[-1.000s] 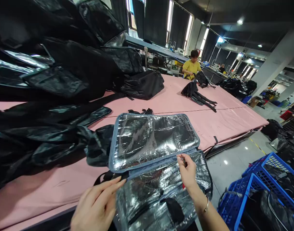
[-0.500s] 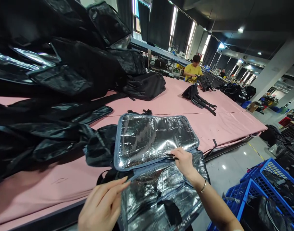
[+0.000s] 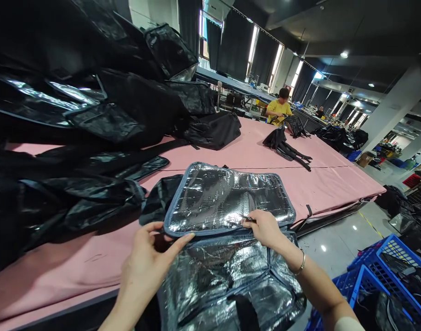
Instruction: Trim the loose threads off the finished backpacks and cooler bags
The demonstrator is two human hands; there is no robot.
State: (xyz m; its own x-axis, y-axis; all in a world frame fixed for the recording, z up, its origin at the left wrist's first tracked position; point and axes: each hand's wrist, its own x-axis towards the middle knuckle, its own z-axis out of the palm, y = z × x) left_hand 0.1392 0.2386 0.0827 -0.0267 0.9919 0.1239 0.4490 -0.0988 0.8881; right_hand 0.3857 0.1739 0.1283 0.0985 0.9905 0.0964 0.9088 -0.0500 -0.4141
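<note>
Your left hand point(image 3: 146, 264), fingers spread, holds the silver foil-lined bag's point(image 3: 213, 271) open lid point(image 3: 224, 197), black strap point(image 3: 247, 313) inside, right hand point(image 3: 265, 228) pinching perhaps snips point(image 3: 247, 217).

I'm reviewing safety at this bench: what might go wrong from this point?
The small dark pointed tool in the right hand lies against the silver foil-lined lid; it may nick the foil or the left hand gripping the lid's corner. The open foil-lined bag body overhangs the pink table edge and may slide off.
</note>
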